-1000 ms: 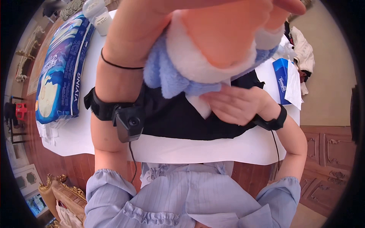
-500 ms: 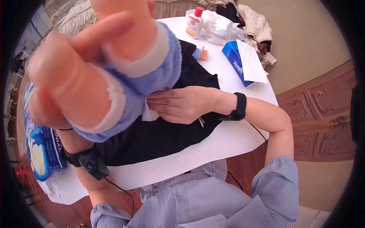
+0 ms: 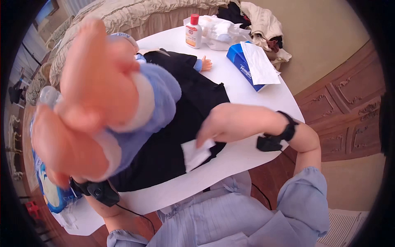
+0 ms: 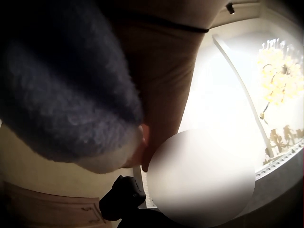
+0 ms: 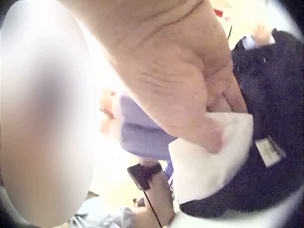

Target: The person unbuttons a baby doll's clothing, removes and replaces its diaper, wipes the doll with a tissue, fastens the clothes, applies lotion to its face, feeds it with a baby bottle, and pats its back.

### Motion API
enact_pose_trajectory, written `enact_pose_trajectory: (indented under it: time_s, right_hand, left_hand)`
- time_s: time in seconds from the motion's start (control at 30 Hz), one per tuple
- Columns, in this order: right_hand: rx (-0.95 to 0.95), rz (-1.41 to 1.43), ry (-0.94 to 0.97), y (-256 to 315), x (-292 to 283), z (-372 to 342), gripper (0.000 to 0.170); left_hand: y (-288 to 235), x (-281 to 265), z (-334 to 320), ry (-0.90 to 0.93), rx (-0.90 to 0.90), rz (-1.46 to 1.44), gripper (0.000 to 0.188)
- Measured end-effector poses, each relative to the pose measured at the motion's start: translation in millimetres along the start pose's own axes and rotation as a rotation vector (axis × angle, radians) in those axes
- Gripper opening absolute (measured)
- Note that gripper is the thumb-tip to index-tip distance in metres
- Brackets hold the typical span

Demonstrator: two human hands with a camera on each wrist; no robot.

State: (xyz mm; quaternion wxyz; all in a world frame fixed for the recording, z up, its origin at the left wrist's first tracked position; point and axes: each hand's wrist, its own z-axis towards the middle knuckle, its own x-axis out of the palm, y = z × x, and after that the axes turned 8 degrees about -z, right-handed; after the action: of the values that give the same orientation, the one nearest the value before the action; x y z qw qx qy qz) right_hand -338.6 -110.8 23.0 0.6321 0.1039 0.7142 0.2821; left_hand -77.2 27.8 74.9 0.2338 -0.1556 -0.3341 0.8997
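At the left of the head view, the doll's legs in fluffy blue trousers with white cuffs [image 3: 162,92] are raised over a black cloth [image 3: 156,152]. My left hand [image 3: 76,117], blurred, grips them near the feet; blue plush [image 4: 71,109] fills the left of the left wrist view. The right hand [image 3: 232,123] holds a folded white tissue [image 3: 196,155] low over the cloth's right part. Seen from the right wrist, the thumb presses on the white tissue [image 5: 209,166], and the other fingers are partly behind it.
On the white table [image 3: 267,123] stand a red-capped bottle [image 3: 193,33], white diapers [image 3: 220,31] and a blue tissue box [image 3: 242,66]. A doll's hand [image 3: 206,64] sticks out beyond the black cloth. Clothes [image 3: 263,24] lie at the back right, a blue pack [image 3: 51,185] at the left.
My right hand has moved right and toward the table's front edge, away from the doll's trousers, with the tissue. The view has swung, and the raised legs now appear further left.
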Motion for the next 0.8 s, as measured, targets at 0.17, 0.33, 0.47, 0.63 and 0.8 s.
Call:
enact_pose_trajectory:
  time_s: [0.17, 0.33, 0.47, 0.63, 0.8]
  right_hand:
    - [0.288, -0.191, -1.012, -14, -48, -73, 0.036]
    - [0.530, -0.977, -1.073, -94, -57, -118, 0.039]
    - [0.612, -1.036, -0.766, -132, -35, -128, 0.046]
    - [0.730, -0.395, -0.487, -151, -35, -159, 0.063]
    - [0.456, -0.454, -0.463, -113, -78, -150, 0.067]
  left_hand:
    - [-5, 46, 15, 0.321, 0.036, 0.134, 0.034]
    - [-9, 121, 15, 0.367, -0.483, 0.318, 0.021]
    - [4, 153, -13, 0.509, -0.547, 0.793, 0.029]
    - [8, 165, -39, 0.462, -0.660, 0.956, 0.033]
    - [7, 181, -63, 0.342, -0.573, 0.915, 0.029]
